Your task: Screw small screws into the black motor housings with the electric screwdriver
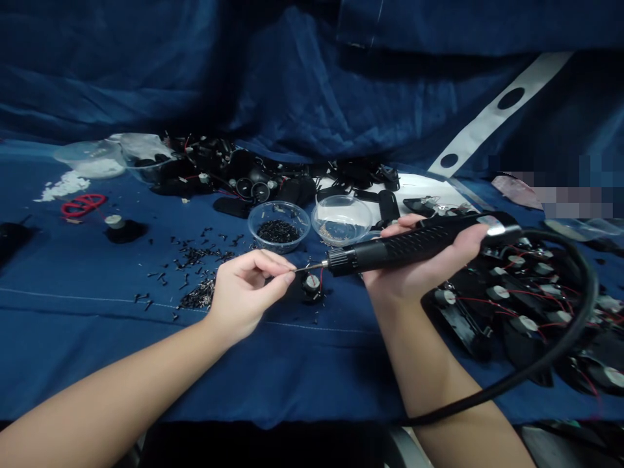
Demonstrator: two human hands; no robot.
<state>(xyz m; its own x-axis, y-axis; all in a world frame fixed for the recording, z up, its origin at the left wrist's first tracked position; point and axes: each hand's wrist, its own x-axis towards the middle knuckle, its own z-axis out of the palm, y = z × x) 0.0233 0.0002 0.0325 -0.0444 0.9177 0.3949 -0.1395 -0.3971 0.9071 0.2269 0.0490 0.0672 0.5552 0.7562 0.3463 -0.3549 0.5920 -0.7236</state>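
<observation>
The right hand [414,268] grips a corded screwdriver [385,252]; the left hand's [247,286] thumb and fingers pinch its bit [312,266] at the tip, any screw there hidden. The bit points left, above 1 small black part [312,284], so driving seems not begun. Loose screws [197,295] lie left; whether the many motor-fitted parts [461,325] at right are finished, I cannot tell.
</observation>
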